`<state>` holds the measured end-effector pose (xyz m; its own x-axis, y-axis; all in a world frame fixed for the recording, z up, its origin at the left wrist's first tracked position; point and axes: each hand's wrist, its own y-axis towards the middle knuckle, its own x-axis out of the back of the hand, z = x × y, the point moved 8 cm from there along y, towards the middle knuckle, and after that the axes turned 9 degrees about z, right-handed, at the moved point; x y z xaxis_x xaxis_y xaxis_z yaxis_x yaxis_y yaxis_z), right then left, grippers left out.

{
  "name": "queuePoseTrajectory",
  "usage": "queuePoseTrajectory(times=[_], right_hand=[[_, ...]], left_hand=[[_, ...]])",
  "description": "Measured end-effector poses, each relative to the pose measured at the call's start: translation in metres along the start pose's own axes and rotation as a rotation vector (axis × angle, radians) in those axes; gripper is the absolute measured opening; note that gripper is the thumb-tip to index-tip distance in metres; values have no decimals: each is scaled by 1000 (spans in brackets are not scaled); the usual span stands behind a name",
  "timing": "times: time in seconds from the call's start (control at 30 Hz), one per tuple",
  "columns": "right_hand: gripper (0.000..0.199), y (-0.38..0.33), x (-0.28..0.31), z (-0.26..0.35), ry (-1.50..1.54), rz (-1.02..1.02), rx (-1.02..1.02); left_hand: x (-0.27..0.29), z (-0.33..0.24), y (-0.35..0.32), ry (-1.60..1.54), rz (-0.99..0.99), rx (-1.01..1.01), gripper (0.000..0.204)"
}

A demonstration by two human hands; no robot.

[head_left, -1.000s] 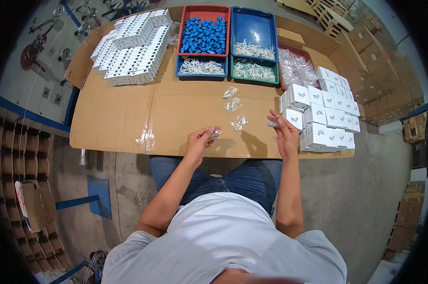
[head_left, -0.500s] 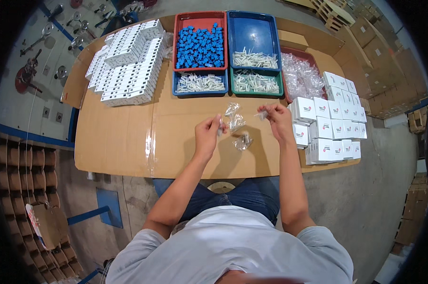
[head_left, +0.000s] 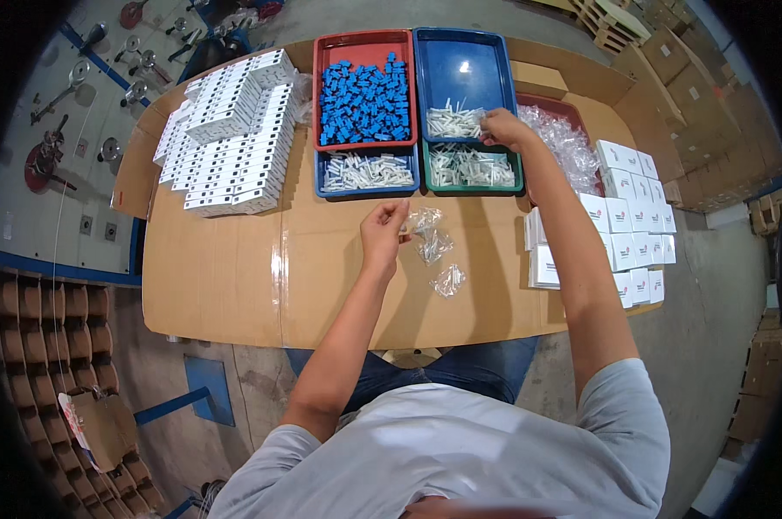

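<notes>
My right hand reaches to the right edge of the upper blue tray, beside a heap of white plastic pins. Its fingers are bent together, and what they grip cannot be made out. Over the cardboard-covered table, my left hand is closed in a pinch; anything in it is too small to name. Several small clear plastic bags lie just right of that hand, one of them closer to me.
A red tray holds blue plastic pieces. Below are a blue tray and a green tray with white pins. White boxes are stacked at left, others at right. Clear bags fill a dark red tray.
My right hand has moved forward from above the table to the upper blue tray. My left hand stays near the small bags. The view has shifted slightly.
</notes>
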<state>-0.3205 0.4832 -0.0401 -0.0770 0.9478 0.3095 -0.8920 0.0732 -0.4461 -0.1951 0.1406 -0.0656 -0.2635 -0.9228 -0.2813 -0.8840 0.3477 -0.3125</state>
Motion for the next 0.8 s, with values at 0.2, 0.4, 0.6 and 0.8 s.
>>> queuePoseTrajectory(times=[0.2,0.4,0.6,0.8], right_hand=[[22,20,20,33,-499,-209,100],[22,23,26,53,-682,-336,208],[19,26,25,54,-749,-323,283],[14,19,22,72,-731,-336,276]], left_hand=[[31,19,-15,11,-98,-69,26],[53,36,-11,-138,-89,-5,33],[55,26,-25,-200,-69,5,23],[60,22,-36,-106,-55,55,16]])
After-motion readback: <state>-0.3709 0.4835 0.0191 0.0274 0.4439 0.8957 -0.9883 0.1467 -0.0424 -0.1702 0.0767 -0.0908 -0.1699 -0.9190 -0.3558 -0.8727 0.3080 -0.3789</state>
